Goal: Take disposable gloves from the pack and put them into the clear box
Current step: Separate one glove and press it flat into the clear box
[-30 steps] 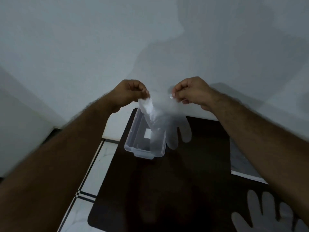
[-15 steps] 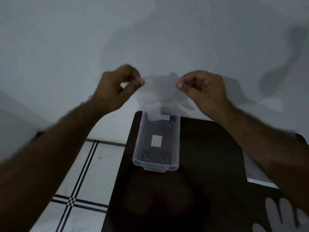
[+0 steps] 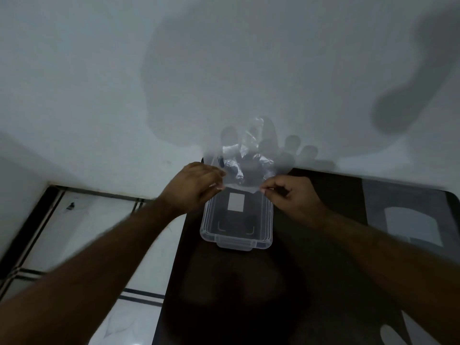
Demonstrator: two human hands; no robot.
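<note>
One thin clear glove (image 3: pixel 245 165) pinched by its cuff edge between both hands, stretched over the far end of the clear box (image 3: pixel 236 220). Left hand (image 3: pixel 193 189) clenched on the left corner of the cuff, just beside the left wall of the box; right hand (image 3: pixel 290 195) clenched on the right corner, just above the right wall. Glove fingers flung up and away, toward the wall behind the box, so not yet inside.

Judged from this: first glove on its way in, not delivered. Box bottom bare apart from a white label (image 3: pixel 236 201), with no glove visible inside. Still to do, probably: lowering this glove, releasing, then fetching the others.

Counted: one box, open, no lid seen, standing on the dark table (image 3: pixel 311 270), near its left edge. One glove in the hands. To the right of the box, a flat grey and white sheet (image 3: pixel 410 220), possibly the pack, not certain. At the bottom right, well apart from the box, a pale shape (image 3: pixel 395 336) at the frame edge, maybe another glove, too cut off to tell. Two hands, both busy.
</note>
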